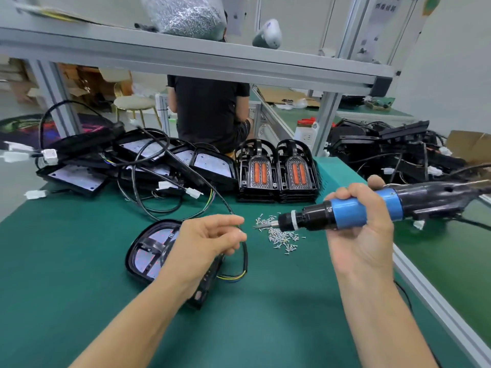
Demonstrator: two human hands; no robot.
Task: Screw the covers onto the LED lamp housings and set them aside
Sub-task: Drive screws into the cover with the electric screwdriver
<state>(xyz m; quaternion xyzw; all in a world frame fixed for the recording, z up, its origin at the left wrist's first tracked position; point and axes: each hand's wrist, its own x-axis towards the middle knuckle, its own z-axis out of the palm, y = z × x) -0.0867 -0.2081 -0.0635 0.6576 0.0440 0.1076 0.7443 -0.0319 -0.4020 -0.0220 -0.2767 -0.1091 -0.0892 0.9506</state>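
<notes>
— Holding anything, that right hand (pixel 364 229)?

— Yes. Its grip is wrapped round the blue-and-black electric screwdriver (pixel 372 208), which lies almost level, bit pointing left over the small heap of silver screws (pixel 281 235) on the green-matted worktop (pixel 79 248).

— And the left hand (pixel 204 240)?

— It hovers over the black LED lamp housing with its clear cover (pixel 151 251), which lies flat on the worktop near the front, left of the screws. The thumb and fingers are loosely bent toward each other by the thin black cable (pixel 245 258) that loops off the housing's right side. Whether the grip pinches that cable or a screw, I cannot tell.

— Where are the other parts?

— A tangle of black lamp housings with white boards and black leads (pixel 132 160) lies at the back left. Just right of it stand two stacks of black covers with orange lenses (pixel 279 171). Further right, beyond the aluminium post (pixel 325 123), is a second pile of black wired housings (pixel 393 152).

— Anyone else about?

— A person in a black shirt (pixel 210 112) sits behind the worktop, back turned. On the shelf above rests a clear bag of screws (pixel 186 15).
</notes>
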